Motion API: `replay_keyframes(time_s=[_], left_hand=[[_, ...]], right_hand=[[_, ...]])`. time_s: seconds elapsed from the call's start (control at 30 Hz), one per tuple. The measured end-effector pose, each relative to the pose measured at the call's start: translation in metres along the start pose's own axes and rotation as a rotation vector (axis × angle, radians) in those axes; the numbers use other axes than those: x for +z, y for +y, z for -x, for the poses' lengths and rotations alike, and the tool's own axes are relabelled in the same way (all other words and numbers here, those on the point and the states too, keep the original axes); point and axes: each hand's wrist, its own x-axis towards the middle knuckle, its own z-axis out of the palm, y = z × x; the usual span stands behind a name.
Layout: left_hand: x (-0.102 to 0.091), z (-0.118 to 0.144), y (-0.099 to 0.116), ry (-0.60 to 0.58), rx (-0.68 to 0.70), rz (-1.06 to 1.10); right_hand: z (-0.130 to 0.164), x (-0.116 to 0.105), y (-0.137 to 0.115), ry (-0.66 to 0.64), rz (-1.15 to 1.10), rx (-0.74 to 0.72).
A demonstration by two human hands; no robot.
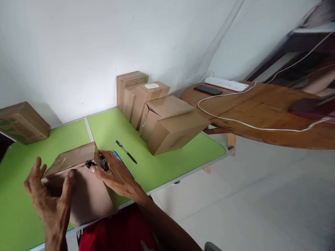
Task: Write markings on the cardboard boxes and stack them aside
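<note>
A brown cardboard box [90, 198] stands at the near edge of the green table, close to my body. Its front top corner on the right is torn, with something black showing in the hole. My left hand [49, 198] straddles the box's left side, thumb on the front face and fingers bent round the left edge. On the right side, my right hand [115, 174] grips the box, its thumb pressed beside the torn corner and its other fingers along the side. A phone with a blue screen [123, 163] lies partly hidden under my right hand.
A black pen [126, 152] lies on the green table [104, 123]. Several cardboard boxes [167, 108] stand in a row against the wall; another box [24, 122] is at the far left. A wooden table [264, 111] bears a dark phone [208, 90] and a white cable [240, 122].
</note>
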Motion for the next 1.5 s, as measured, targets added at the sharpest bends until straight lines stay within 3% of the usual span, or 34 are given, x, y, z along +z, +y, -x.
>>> replay_keyframes(time_s=[0.1,0.23,0.53,0.63,0.77,0.83,0.97,1.13,1.23,1.33,1.5], left_hand=[[0.002,-0.005,0.009,0.055,0.220,-0.151],[0.003,-0.014,0.014,-0.053,0.331,-0.224],[0.006,-0.014,0.009,-0.034,0.353,-0.208],[0.005,-0.011,0.000,-0.015,0.397,-0.179],[0.004,-0.009,-0.010,-0.018,0.349,-0.200],[0.005,-0.011,-0.015,0.022,0.389,-0.163],[0.011,-0.012,-0.026,0.042,0.534,-0.164],[0.012,-0.008,-0.030,-0.012,0.523,-0.214],[0.013,-0.007,-0.023,-0.051,0.486,-0.255],[0.018,-0.009,-0.015,-0.012,0.475,-0.224],[0.024,-0.015,-0.010,-0.052,0.376,-0.230]], right_hand=[[0.003,0.000,-0.001,-0.012,-0.057,0.002],[0.006,0.000,0.001,-0.033,-0.086,0.018],[-0.001,0.004,-0.006,0.029,-0.073,0.045],[-0.005,0.004,0.002,0.059,-0.121,0.026],[-0.009,-0.007,0.023,0.048,-0.156,-0.019],[-0.012,-0.019,0.036,0.095,-0.030,0.087],[-0.021,-0.042,0.069,0.204,0.425,0.450],[-0.030,-0.049,0.102,0.167,0.453,0.576],[-0.031,-0.049,0.107,0.203,0.378,0.542],[-0.026,-0.050,0.092,0.264,0.246,0.457],[-0.005,-0.032,0.036,0.294,-0.594,-0.040]])
